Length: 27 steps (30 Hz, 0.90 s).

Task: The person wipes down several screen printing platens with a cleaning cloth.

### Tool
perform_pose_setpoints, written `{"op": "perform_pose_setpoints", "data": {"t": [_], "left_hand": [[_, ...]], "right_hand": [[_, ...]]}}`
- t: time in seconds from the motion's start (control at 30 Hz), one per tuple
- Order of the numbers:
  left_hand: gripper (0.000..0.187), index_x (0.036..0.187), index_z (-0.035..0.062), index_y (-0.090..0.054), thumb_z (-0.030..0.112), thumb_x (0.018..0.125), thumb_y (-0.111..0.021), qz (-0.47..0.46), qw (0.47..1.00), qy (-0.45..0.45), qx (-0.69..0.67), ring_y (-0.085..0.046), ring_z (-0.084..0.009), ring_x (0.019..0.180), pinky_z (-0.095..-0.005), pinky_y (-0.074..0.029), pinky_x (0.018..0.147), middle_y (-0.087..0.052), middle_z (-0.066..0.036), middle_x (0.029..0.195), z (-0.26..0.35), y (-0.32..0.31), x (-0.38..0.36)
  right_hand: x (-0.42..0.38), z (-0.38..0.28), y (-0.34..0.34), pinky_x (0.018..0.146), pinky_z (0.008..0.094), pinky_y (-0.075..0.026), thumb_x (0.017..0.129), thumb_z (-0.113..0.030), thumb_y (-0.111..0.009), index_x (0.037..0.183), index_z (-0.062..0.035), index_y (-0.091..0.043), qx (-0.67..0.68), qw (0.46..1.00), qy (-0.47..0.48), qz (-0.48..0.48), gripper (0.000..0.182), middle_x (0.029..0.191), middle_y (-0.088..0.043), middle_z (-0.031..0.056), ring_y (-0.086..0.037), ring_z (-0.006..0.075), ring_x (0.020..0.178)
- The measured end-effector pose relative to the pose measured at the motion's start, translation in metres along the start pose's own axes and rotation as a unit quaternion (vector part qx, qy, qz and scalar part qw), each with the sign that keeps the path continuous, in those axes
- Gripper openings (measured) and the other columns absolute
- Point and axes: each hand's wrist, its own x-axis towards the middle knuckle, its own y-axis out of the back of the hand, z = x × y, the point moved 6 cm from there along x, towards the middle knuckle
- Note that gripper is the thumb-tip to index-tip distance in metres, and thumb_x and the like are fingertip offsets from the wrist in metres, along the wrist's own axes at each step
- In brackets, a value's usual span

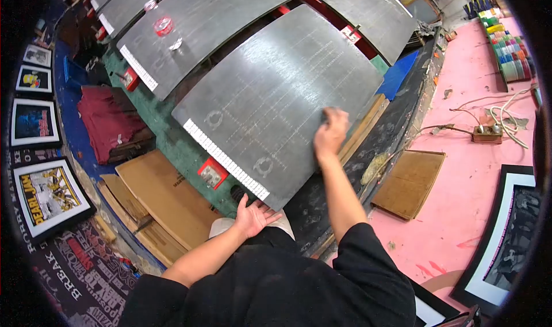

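Note:
A large dark grey board [276, 91] lies tilted across the middle, with faint dotted lines, two faint ring marks and a white ruler strip [224, 157] along its near left edge. My left hand [253, 216] is palm up with fingers spread, empty, at the board's near corner. Over the board's right part is my right hand [332, 134], its fingers curled together; whatever they may hold is too small to make out. A red block [213, 173] shows beside the ruler strip.
More grey boards [201, 25] stand behind, one with a red tape roll [163, 26]. Left are a maroon cloth [106, 123], cardboard [167, 192] and framed pictures [52, 197]. At right, a pink surface [402, 241] bears a brown board [409, 183], a cable socket [487, 134] and bottles [512, 54].

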Motion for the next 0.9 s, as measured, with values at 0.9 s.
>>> {"op": "perform_pose_setpoints", "data": {"t": [0.9], "left_hand": [[0.066,0.141,0.0049,-0.058,0.053,0.11,-0.024,0.415,0.82,-0.384,-0.087,-0.062,-0.0311,0.124,-0.044,-0.05,0.108,-0.062,-0.011,0.14,0.063,-0.025,0.042]], "right_hand": [[0.078,-0.221,-0.13,0.109,0.0448,-0.049,0.076,0.005,-0.063,0.141,-0.0112,-0.059,0.568,0.65,0.195,-0.466,0.067,0.134,-0.064,0.0144,-0.06,0.0363,0.127]]}}
